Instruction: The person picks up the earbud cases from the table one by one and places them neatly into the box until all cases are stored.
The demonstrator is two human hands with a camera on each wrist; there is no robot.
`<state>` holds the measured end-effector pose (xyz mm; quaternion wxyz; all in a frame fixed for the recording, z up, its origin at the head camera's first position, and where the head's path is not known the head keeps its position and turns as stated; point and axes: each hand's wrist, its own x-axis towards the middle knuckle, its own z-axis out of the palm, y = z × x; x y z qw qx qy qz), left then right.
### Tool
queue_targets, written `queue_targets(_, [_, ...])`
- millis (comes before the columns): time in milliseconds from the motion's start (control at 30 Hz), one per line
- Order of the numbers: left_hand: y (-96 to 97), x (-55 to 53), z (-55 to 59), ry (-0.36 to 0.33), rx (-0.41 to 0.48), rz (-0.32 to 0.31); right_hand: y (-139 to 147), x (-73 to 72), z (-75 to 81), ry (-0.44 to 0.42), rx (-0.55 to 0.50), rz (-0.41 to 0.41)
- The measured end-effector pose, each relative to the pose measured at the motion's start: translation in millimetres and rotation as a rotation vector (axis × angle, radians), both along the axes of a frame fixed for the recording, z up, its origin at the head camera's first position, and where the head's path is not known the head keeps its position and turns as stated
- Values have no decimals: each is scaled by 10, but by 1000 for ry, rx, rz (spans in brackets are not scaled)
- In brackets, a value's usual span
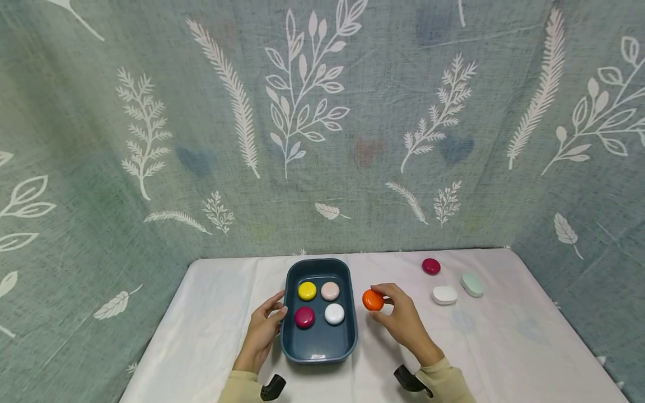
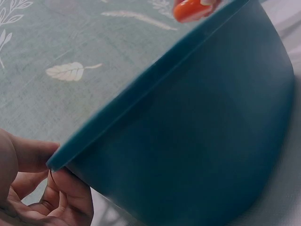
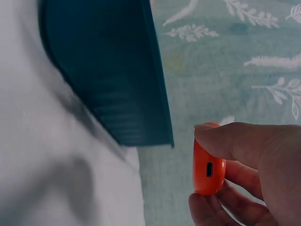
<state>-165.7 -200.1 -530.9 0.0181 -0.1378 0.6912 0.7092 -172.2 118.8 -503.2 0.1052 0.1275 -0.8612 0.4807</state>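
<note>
A dark blue rectangular tray [image 1: 318, 351] stands on the cloth-covered table. Inside it lie a yellow round case [image 1: 307, 291], a pale pink one [image 1: 330, 291], a dark red one [image 1: 304, 317] and a white one [image 1: 335, 314]. My left hand [image 1: 264, 330] grips the tray's left rim; the left wrist view shows the thumb and fingers pinching that edge. Just beyond the right rim, my right hand [image 1: 403, 319] holds a glossy orange round case [image 1: 373, 300] between thumb and fingers. A dark port-like slot [image 3: 209, 169] shows on its side.
On the table's right side lie another dark red case [image 1: 431, 266], a white oval case [image 1: 444, 295] and a pale green case [image 1: 472, 285]. Behind the white table cloth [image 1: 211, 313], a green leaf-patterned curtain [image 1: 353, 196] hangs at the back and both sides.
</note>
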Motion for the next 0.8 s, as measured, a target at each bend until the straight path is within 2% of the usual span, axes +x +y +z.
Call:
queue_targets(467, [-5, 17, 16, 3, 4, -11, -256, -51, 28, -37, -4, 55])
queue_targets(800, [5, 20, 26, -6, 1, -1, -382, -97, 54, -33, 16, 149])
